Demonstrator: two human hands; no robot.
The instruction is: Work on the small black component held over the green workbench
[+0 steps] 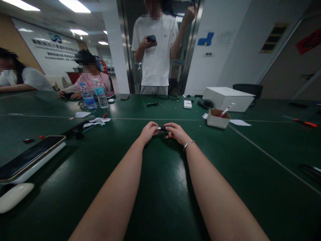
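Nearest to you, on the green table (160,207), a pale rounded object (16,197) lay to the near left of the small black-and-silver piece (162,128), and a dark-screened phone (32,155) rested on a white slab just past it, still to the near left of the piece. Your right wrist wore a silver bracelet (189,145) on the near right of the piece.

The piece itself was between your two hands, over the middle of the table. Your left hand (148,133) pinched its silver end with closed fingertips, and your right hand (177,133) gripped its black end between thumb and fingers.

Crumpled white paper (97,122) lay to the left of the piece. To its right stood a small open box (217,121) with a clear tube (227,109) leaning in it, and far to its right lay an orange-handled tool (307,123).

Beyond the piece, slightly right, sat a small white block (187,104); beyond and left stood two plastic bottles (88,97), and beyond and right a large white box (227,98). Farthest, past the piece, a person in a white T-shirt (156,50) held a dark object (151,38), while two seated people (86,78) were to its far left.
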